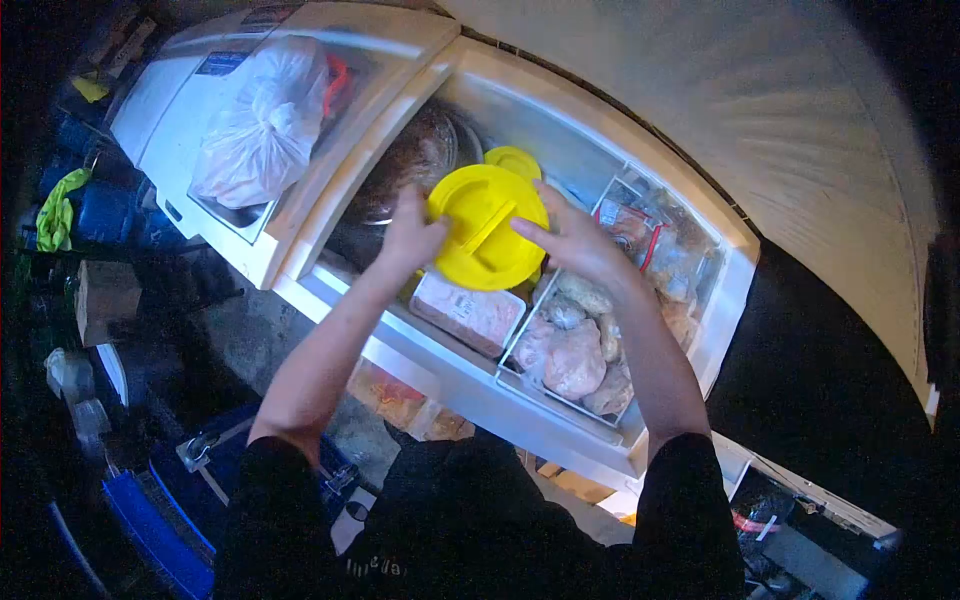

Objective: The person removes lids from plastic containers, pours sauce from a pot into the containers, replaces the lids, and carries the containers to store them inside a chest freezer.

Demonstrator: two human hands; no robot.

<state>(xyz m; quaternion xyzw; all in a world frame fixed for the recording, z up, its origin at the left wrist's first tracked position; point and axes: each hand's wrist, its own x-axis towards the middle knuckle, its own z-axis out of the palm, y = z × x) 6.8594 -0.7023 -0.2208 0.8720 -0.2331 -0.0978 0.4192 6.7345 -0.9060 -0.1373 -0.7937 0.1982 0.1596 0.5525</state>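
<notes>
A round yellow lid [462, 215] with a raised bar across its middle is held over the open chest freezer [330, 225]. My left hand [410, 238] grips the lid's left edge. On the other side my right hand [575, 240] holds the right edge, its thumb on top of the lid and its other fingers partly hidden. Behind the lid a second yellow round piece [513, 160] shows in part. Below the lid lies a tray of pinkish wrapped food [468, 312]. Left of it, a large round vessel [465, 145] has brownish contents under a clear cover.
A wire basket [560, 400] at the freezer's right holds several frozen bagged packages [575, 355]. A tied white plastic bag [268, 125] sits on the freezer's closed left part. Pale fabric [720, 110] hangs behind. Boxes, including a cardboard box [108, 300], stand on the left.
</notes>
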